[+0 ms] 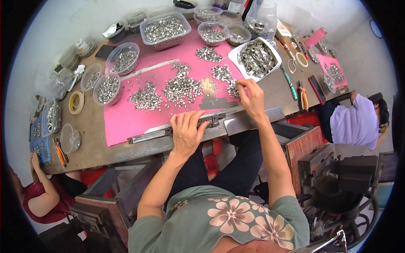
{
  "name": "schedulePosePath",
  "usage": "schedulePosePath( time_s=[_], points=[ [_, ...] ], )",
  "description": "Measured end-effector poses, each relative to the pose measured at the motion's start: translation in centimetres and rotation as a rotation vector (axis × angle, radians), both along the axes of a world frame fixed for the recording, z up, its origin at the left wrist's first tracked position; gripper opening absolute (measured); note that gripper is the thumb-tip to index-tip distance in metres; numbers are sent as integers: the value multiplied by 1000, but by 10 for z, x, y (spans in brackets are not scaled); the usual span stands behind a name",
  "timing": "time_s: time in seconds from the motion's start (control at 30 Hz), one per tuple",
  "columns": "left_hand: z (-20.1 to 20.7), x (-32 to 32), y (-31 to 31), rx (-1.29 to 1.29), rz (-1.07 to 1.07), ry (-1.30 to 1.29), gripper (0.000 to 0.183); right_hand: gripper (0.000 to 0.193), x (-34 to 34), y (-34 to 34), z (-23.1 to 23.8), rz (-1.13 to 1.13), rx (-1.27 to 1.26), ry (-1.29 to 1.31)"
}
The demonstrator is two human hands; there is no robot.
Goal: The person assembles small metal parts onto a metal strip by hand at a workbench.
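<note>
At the table's front edge, my left hand (185, 130) is closed over a long metal bar (147, 136) with a dark slotted block (217, 120) on it. My right hand (252, 100) has thumb and fingertips pinched together beside a small heap of shiny metal pieces (233, 89). Whatever lies in that pinch is too small to make out. Larger heaps of the same metal pieces (182, 87) are spread over the pink mat (120, 126). Brass-coloured strips (208, 87) lie in front of the right heaps. A flat metal plate (240, 124) sits below my right hand.
A white tray (232, 56) holds dark metal pieces. Clear tubs (141, 36) of parts line the back and left. On the right lie orange-handled pliers (303, 97), a phone (316, 89) and scissors (301, 60). Co-workers sit left (42, 198) and right (353, 120).
</note>
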State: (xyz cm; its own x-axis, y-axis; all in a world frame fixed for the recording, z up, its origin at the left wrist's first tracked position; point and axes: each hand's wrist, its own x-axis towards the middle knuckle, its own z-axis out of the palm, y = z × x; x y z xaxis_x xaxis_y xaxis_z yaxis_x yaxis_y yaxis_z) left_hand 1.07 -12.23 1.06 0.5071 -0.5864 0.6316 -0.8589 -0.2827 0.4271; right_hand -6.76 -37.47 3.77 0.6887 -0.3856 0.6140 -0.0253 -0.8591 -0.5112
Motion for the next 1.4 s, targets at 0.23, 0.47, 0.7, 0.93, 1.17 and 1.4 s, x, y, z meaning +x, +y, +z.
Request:
schedulePosePath(
  time_s=[0.23,0.47,0.7,0.93,1.17,1.4],
  points=[
    [-3,4,-3,-79,-32,39,41,10,53,-10,-6,95,-39,122],
    [-5,3,-1,-99,-51,59,43,9,89,-8,-27,124,-182,152],
    [-3,2,-3,-132,-63,99,46,10,84,-8,-16,69,-362,240],
    [-7,6,2,-157,-32,87,41,11,12,69,6,251,317,175],
    [-10,4,-4,-174,-48,98,42,12,-16,99,-20,218,118,85],
    [-10,3,-3,-178,-53,90,42,8,-21,92,-19,274,238,109]
  ],
)
